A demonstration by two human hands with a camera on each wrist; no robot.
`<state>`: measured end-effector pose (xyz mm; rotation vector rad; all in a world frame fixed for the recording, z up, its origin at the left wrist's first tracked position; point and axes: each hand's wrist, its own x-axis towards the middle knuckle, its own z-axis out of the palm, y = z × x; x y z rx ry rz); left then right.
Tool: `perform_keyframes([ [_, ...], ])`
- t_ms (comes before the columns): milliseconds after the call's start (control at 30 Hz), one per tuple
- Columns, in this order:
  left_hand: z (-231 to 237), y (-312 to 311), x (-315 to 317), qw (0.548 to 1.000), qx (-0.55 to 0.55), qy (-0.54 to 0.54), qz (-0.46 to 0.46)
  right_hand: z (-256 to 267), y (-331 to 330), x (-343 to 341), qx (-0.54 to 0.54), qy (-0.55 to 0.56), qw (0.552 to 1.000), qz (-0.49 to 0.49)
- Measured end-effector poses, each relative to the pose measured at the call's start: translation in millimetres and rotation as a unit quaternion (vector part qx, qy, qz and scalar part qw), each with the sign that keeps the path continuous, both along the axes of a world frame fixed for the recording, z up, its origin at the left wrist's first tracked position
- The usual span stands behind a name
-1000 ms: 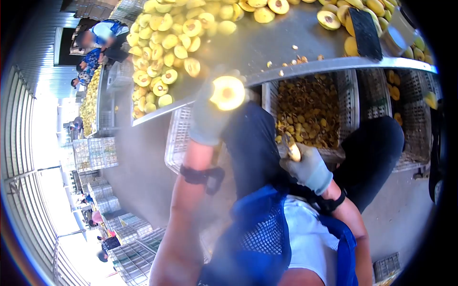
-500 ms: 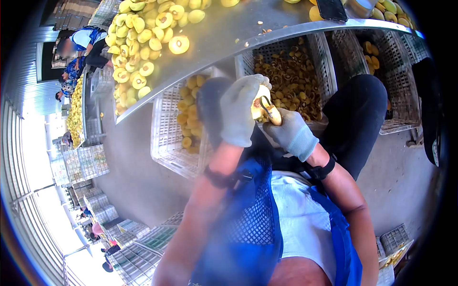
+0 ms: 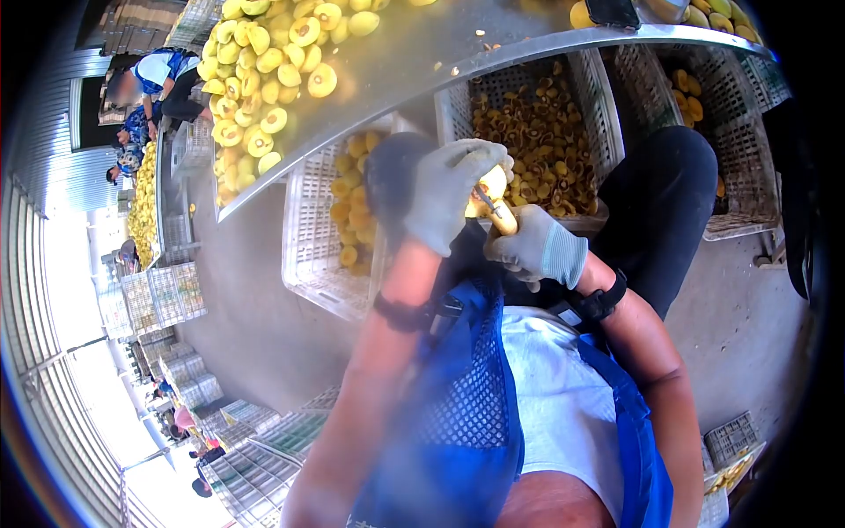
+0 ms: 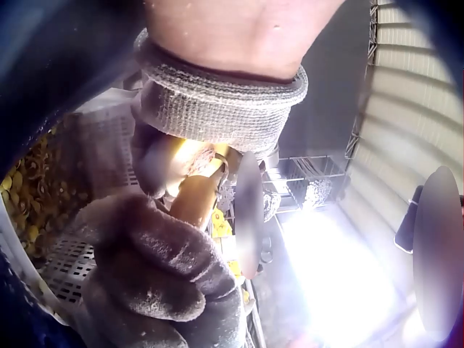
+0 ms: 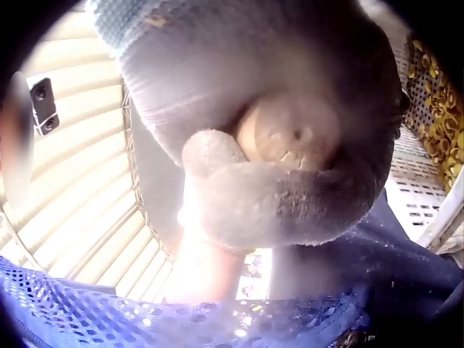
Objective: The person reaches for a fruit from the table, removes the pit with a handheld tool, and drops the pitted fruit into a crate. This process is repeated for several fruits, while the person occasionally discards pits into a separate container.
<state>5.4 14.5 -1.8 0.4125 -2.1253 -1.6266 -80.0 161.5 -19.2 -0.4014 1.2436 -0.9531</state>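
Observation:
In the head view, my gloved left hand (image 3: 451, 195) holds a yellow peach half (image 3: 495, 183) above my lap. My gloved right hand (image 3: 539, 246) grips the wooden handle of a pitting tool (image 3: 504, 220), whose curved metal end meets the cut face of the peach half. From the left wrist, the handle (image 4: 194, 201) points up to the fruit's reddish centre, with the bent metal (image 4: 223, 168) beside it. The right wrist view shows the round butt of the handle (image 5: 297, 134) inside the curled fingers (image 5: 268, 206).
Many peach halves (image 3: 264, 88) are heaped on the metal table (image 3: 414, 66). Beneath its edge stand a crate (image 3: 603, 97) of brown-yellow scraps and a white crate (image 3: 299, 255) of peach halves. A phone (image 3: 613, 12) lies near the table's edge. People sit farther left.
My left hand came down from the table edge with the peach half and met the tool in my right hand. Over the last half second the tool has turned slightly against the fruit.

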Motion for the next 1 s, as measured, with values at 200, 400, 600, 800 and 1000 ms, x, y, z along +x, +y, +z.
perform_keyframes([
  [200, 1.8, 16.3, -4.6, 0.995, 0.022, 0.060, 0.075, 9.7, 4.0, -8.3, -0.022, -0.093, 0.995, 0.018],
  [400, -0.9, -0.9, -0.8, 0.981, 0.188, -0.009, -0.046, 9.9, 4.7, -7.2, -0.025, -0.161, 0.986, 0.024],
  [600, 10.1, 21.2, -5.6, 0.854, 0.519, 0.035, 0.036, 19.5, 5.2, -6.5, -0.046, -0.236, 0.970, 0.040],
  [800, 16.8, -44.5, 41.6, 0.892, -0.432, 0.007, 0.133, 27.1, 10.5, -13.6, -0.084, -0.213, 0.973, -0.035],
  [1000, 56.3, -141.9, 109.8, 0.881, -0.270, -0.291, 0.257, 26.4, 1.9, -12.3, -0.060, -0.123, 0.989, -0.061],
])
